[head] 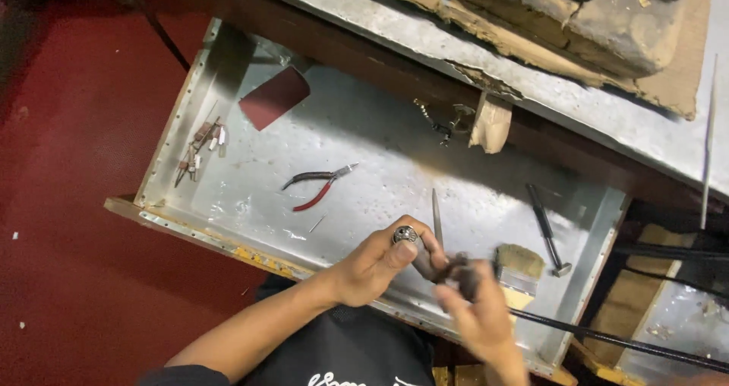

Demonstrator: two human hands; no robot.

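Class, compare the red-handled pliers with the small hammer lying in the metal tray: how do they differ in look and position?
The pliers have curved red and dark handles spread apart; the hammer has one straight dark handle with a small metal head. The pliers lie mid-tray, left of the hands; the hammer lies near the right wall, beside a brush. Both rest flat on the tray, untouched by either hand.

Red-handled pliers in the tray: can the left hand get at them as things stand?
Probably not yet: the way to the pliers across the tray is free, but the left hand grips a small metal-tipped tool.
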